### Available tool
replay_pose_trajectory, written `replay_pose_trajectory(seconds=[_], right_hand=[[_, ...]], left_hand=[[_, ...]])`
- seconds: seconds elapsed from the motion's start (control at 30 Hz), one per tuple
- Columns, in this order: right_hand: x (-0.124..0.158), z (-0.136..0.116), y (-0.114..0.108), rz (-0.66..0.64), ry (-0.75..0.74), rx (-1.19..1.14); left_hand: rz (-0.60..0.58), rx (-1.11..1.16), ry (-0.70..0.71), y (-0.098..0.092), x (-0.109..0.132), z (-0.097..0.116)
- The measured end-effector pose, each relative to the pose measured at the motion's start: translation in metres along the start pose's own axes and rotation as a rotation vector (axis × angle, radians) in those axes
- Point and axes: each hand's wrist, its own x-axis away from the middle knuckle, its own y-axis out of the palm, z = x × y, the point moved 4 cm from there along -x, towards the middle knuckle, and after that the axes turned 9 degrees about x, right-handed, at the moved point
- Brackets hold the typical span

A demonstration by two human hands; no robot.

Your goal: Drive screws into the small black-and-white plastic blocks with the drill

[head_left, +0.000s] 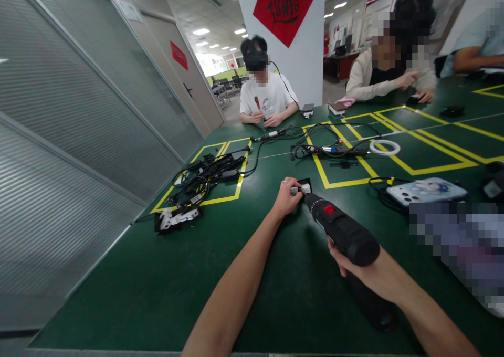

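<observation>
My right hand (354,268) is wrapped round the handle of a black cordless drill (342,228) with a red switch on top. The drill points forward and to the left, its chuck close to my left hand (289,197). With bent fingers, my left hand grips a small black and silver part (306,187) on the green table (236,252). Fingers and the drill's front end cover much of that part, so its kind and any contact with the bit cannot be made out.
Tangled black cables and adapters (216,170) lie at left, near a black tray (179,218) with white pieces. Ahead are a cabled tool (334,150) and a white ring (385,147). A phone (427,190) lies at right. Co-workers sit opposite, one holding an orange screwdriver (257,103).
</observation>
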Motion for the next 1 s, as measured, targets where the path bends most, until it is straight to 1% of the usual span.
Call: replay_pose_trajectory(seconds=[0.47,0.7,1.0], right_hand=[[0.0004,-0.0003,0.0001,-0.009,0.003,0.014],[0.0004,-0.0003,0.0031,0.016,-0.028,0.018],[0.0007,-0.002,0.003,0.01,-0.043,-0.011]], left_hand=[[0.006,0.002,-0.017,0.0012,-0.0004,-0.0027],[0.003,0.008,-0.01,0.0003,0.0001,-0.0016],[0.0,0.007,-0.012,0.0,0.0,-0.0012]])
